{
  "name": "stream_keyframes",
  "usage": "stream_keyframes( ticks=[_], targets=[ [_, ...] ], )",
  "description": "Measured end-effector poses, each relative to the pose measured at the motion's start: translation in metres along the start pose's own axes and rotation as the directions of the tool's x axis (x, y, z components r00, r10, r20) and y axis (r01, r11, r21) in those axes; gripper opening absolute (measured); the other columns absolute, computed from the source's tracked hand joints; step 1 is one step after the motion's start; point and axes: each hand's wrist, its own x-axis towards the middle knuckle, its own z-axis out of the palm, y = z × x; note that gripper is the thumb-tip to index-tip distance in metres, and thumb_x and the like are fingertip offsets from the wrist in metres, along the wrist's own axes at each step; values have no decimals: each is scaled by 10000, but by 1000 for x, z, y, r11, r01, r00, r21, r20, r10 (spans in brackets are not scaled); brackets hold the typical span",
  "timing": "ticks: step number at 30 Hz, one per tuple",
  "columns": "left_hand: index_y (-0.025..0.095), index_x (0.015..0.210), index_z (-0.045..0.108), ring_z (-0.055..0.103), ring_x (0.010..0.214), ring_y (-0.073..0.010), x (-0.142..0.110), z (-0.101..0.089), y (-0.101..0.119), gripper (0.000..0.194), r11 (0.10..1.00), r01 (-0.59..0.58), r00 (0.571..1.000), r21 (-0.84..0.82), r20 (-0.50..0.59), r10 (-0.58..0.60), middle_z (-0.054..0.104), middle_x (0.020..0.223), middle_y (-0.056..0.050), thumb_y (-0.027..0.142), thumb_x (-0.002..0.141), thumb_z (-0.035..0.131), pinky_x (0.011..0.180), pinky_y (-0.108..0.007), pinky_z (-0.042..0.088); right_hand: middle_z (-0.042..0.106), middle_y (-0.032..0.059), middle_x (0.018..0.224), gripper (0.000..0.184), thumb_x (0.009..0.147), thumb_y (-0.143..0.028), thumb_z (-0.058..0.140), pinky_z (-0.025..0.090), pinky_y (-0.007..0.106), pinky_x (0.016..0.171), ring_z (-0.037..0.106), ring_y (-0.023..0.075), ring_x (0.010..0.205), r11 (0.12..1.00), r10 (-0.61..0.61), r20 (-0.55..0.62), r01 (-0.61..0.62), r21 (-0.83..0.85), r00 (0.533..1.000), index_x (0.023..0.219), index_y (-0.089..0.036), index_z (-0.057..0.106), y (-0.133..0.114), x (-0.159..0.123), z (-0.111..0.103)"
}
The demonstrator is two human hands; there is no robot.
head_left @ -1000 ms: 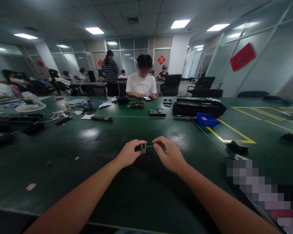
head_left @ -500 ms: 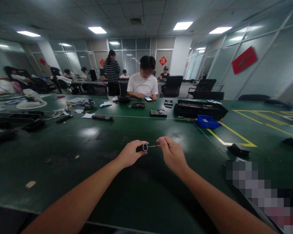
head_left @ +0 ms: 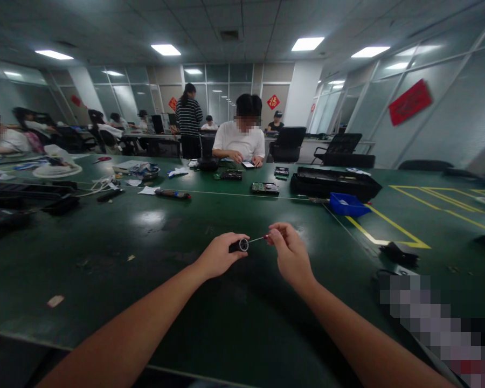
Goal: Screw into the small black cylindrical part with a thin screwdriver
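Note:
My left hand is closed round a short black cylinder whose silvery round end faces me and to the right. Its exact kind I cannot make out. My right hand pinches a thin screwdriver by its small red handle. The metal shaft points left, with its tip at or close to the rim of the cylinder's end; whether it touches is too small to tell. Both hands are held above the green table, over its near middle.
Beyond my hands lie a circuit board device, a long black casing, a blue tray and a dark pen-like tool. A person in a white shirt sits across the table. A black piece lies to the right.
My right hand has turned slightly and the screwdriver's handle end is a little higher, so the shaft slants more. The left hand still holds the cylinder. The whole view has shifted slightly.

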Motion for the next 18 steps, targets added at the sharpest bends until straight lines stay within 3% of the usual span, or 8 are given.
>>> stream_keyframes(
  ticks=[5,11,14,18],
  targets=[
    [248,1214,632,597,1083,-224,2,2,-4,400,999,6,998,45,-64,-3,663,1162,-39,268,820,701,975,-359,429,641,32,809,268,904,-465,538,497,358,751,614,186,748,974,113,-13,-108,199,994,924,-210,617,13,7,3],
    [253,1224,609,573,1118,-216,7,-2,0,366,981,-160,986,106,-29,164,654,1186,-42,263,862,659,1011,-384,394,629,29,782,210,840,-423,623,509,331,667,603,178,701,854,295,-22,-254,453,955,843,-213,633,23,19,-3],
    [270,1225,608,563,1131,-217,9,-5,-4,357,972,-176,984,155,-3,179,652,1195,-35,259,870,650,1032,-407,369,607,33,712,210,830,-406,619,491,323,606,578,173,638,824,387,-1,-345,450,922,784,-201,617,25,24,-9],
    [268,1228,619,575,1096,-224,8,-4,-9,367,985,-102,995,139,9,101,657,1166,-44,283,863,655,1001,-397,403,617,32,728,228,857,-425,579,484,325,620,574,174,651,924,296,-80,-264,278,952,820,-202,611,24,24,-12]
  ],
)
